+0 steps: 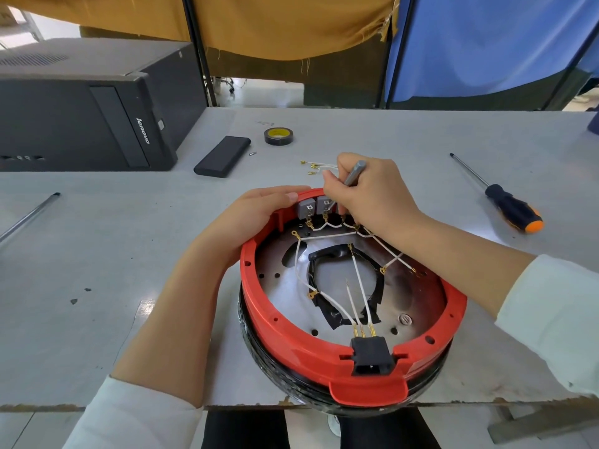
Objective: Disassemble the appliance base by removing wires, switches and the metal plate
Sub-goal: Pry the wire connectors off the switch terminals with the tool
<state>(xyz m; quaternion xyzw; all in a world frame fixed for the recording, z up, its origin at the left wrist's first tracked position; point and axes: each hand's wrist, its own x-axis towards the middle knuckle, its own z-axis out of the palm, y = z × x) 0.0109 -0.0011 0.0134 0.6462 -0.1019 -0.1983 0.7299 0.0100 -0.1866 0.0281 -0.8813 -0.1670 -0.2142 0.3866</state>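
A round red appliance base (282, 332) lies upside down at the table's front edge, open side up. Inside it sits a shiny metal plate (418, 296) crossed by white wires (334, 299) with brass terminals. Grey switches (306, 207) line the far rim, and a black socket (371, 354) sits in the near rim. My left hand (246, 218) grips the far left rim beside the switches. My right hand (369, 192) holds a grey metal tool (355, 173) like a pen, its tip down at the switches.
Loose removed wires (316, 166) lie just beyond the base. A black and orange screwdriver (509, 202) lies at the right, a metal rod (29, 215) at the left. A black tape roll (280, 136), a black flat case (223, 155) and a computer tower (81, 115) sit further back.
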